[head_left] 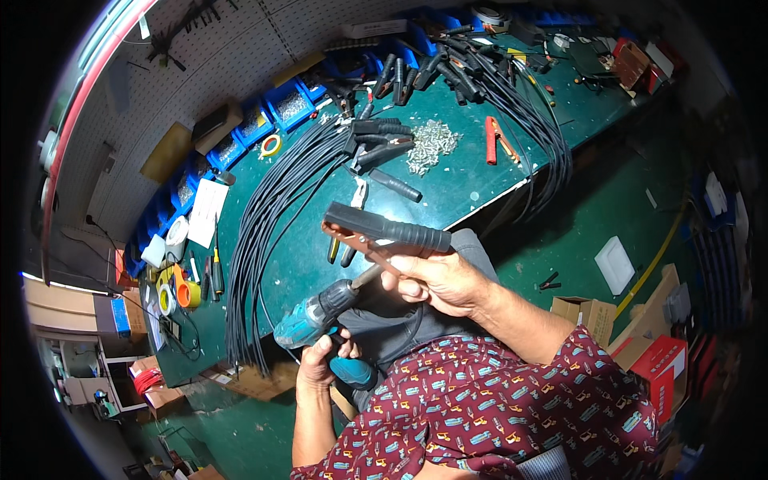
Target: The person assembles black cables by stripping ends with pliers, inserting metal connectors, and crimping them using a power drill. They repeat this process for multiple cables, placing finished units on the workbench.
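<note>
My left hand (320, 362) is wrapped round the grip of a teal and black cordless drill (302, 322), whose nose points up and to the right. In my right hand (444, 282) is a battery clamp (388, 230) with a black sleeve and copper-coloured jaws, held over my lap by the table edge. The drill's socket bit (368, 276) reaches the clamp's underside near my right fingers; whether it touches is hidden. Behind the clamp lie pliers (360, 192) and a loose black handle sleeve (396, 186).
On the green table (448, 192) are a pile of small screws (432, 146), a red clamp (491, 142), black clamps (382, 142) and a black cable bundle (268, 212). Blue bins (290, 108) line the back. Tape rolls (188, 294) and a screwdriver (217, 272) lie left.
</note>
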Tool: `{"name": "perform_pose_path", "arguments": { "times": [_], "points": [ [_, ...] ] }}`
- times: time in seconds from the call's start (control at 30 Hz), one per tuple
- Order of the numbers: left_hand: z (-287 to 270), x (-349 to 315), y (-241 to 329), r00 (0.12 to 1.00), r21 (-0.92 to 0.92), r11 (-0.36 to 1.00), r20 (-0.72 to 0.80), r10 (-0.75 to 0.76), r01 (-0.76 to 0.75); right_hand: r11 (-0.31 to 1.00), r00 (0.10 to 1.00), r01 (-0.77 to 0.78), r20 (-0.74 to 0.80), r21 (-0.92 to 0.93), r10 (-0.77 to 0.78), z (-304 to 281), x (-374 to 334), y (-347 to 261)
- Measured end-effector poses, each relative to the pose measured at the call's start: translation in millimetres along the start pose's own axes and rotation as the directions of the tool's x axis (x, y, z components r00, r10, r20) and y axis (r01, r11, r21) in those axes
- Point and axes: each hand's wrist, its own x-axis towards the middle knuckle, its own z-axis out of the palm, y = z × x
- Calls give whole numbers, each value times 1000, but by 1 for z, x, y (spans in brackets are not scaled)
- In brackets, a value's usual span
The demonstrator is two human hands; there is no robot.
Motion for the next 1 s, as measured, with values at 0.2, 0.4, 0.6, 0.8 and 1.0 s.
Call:
{"name": "perform_pose_path", "arguments": {
  "times": [0.2,0.4,0.6,0.8,1.0],
  "points": [
    [-1,4,18,990,111,993,-124,59,-45,967,947,250,-197,-44,-253,-17,5,-4],
    [-12,43,67,845,968,231,-41,533,-99,891,863,254,-327,-376,-385,-26,18,17],
    [-54,84,66,820,932,-244,-89,566,269,565,841,315,-51,-763,-538,-7,37,31],
    [30,96,35,702,968,150,34,711,-199,276,741,393,124,-877,-660,-18,61,47],
    [101,118,-15,840,242,870,-247,484,-430,281,796,294,71,-914,-601,-13,61,50]
  ]
}}
